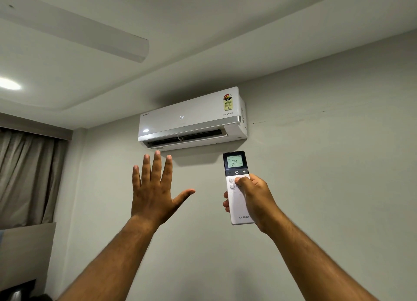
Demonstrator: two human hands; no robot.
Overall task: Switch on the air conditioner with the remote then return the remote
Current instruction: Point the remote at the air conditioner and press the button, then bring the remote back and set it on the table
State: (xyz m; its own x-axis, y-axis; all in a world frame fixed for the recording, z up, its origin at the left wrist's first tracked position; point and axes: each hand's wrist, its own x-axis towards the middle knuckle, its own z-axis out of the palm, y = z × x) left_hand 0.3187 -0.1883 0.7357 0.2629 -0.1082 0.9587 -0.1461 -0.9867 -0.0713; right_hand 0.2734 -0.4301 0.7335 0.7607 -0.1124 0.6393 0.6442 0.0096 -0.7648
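Note:
A white air conditioner (191, 118) hangs high on the grey wall. Its front shows a lit "24" and its bottom flap stands open. My right hand (255, 201) grips a white remote (237, 176) upright, just below the unit's right end. The remote's screen reads 24 and my thumb lies on the buttons under the power key. My left hand (155, 188) is raised flat with fingers spread, palm toward the wall, its fingertips just under the unit's left part. It holds nothing.
A ceiling fan blade (90, 36) crosses the upper left. A round ceiling light (9, 84) glows at the left edge. Beige curtains (29, 176) hang at the left, with a flat grey panel (27, 253) below them.

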